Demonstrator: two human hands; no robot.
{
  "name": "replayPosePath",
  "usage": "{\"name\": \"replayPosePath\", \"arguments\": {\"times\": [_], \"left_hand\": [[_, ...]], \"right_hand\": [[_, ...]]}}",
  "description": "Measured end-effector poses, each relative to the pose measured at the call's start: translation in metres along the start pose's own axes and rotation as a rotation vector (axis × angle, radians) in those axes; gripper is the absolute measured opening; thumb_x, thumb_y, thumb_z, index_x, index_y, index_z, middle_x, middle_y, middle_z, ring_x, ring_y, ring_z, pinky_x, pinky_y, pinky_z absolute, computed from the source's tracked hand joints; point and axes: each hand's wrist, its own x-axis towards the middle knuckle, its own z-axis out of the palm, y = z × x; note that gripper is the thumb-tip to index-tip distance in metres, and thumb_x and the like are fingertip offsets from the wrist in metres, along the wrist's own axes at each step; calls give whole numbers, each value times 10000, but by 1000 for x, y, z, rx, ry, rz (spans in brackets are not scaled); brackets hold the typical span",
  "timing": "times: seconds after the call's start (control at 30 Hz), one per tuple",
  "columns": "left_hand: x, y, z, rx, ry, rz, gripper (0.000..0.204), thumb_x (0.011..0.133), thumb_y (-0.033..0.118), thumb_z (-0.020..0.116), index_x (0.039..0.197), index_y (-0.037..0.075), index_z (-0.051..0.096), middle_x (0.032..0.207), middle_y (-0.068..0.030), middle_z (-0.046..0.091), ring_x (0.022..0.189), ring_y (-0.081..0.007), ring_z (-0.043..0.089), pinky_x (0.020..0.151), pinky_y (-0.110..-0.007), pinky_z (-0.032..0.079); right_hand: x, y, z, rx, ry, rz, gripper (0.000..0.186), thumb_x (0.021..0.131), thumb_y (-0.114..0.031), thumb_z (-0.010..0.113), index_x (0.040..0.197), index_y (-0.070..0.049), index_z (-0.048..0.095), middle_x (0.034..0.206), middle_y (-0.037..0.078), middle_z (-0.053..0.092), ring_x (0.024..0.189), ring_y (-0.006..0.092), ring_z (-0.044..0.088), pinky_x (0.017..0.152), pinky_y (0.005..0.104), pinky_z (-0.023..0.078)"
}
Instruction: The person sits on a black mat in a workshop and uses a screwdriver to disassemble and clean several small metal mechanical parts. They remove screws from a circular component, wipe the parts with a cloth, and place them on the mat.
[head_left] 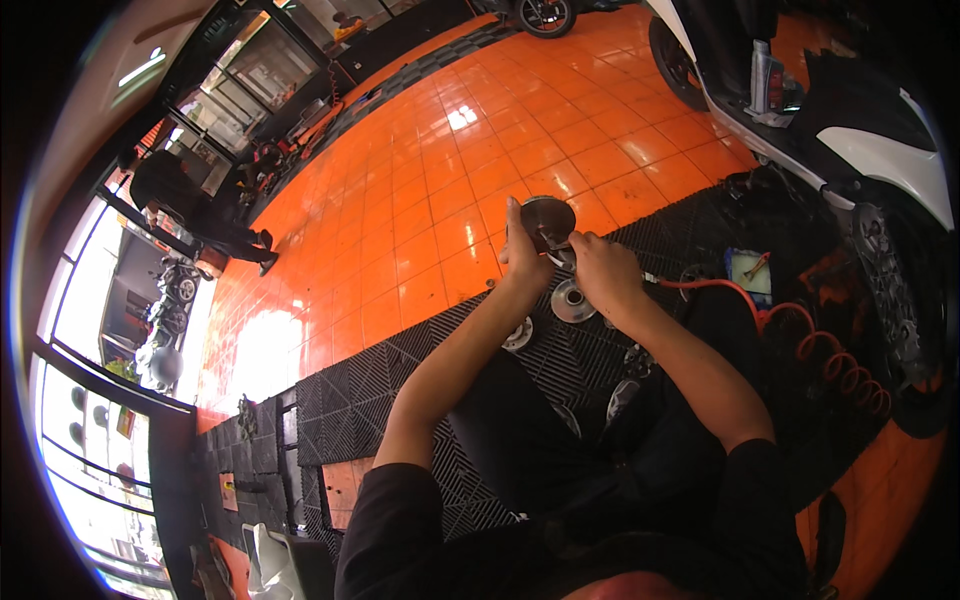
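Left hand [524, 252] grasps the dark, round metal part [548, 220]; I can't tell whether the right hand [606, 275], at its edge, grips. Slackness could drop it onto the silver metal disc [572, 302] below.

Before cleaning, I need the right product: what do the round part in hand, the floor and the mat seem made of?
Round part: probably metal, dark and smooth-faced. Floor: likely glazed tile, glossy with grid lines. Mat: perhaps rubber or plastic, dull black, ridged.

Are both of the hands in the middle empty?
No, the left hand holds a round dark part.
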Motion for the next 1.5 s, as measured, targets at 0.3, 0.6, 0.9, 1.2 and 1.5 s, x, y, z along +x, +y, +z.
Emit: {"name": "replayPosePath", "arguments": {"times": [0.3,0.6,0.9,1.2,1.5], "left_hand": [[2,7,-4,-13,81,-54,769,928,733,360,1298,75,503,1187,-143,567,1067,-296,572,863,-468,505],[2,8,-9,-140,88,-39,800,862,680,609,1259,24,380,1165,-160,586,962,-293,646,751,-439,570],[-5,14,-7,-40,100,-62,810,875,765,447,1278,66,518,1205,-163,549,1008,-310,583,775,-485,531],[-3,14,-14,-107,-28,-130,929,859,821,355,1322,23,466,1225,-192,532,1068,-345,559,860,-516,504],[7,11,-22,-106,-28,-13,874,863,800,384,1266,32,485,1220,-193,521,1063,-360,559,841,-508,509]], "right_hand": [[-3,-11,-4,-15,-42,-14,250,832,-36,587,1077,13,584,910,171,676,724,336,715,628,420,588],[-1,-14,-3,-27,-53,17,216,829,-22,586,1038,25,557,892,186,653,712,360,711,600,420,587],[-4,-16,4,-67,4,-39,210,868,-46,576,1070,10,567,901,179,643,630,323,702,514,381,577],[-6,-16,3,-18,22,-114,264,883,-53,554,1142,-8,577,855,159,646,612,305,693,538,388,575],[-3,-16,-14,-6,-83,-46,224,860,-51,566,1076,5,592,897,183,680,759,347,715,646,439,583]]}}
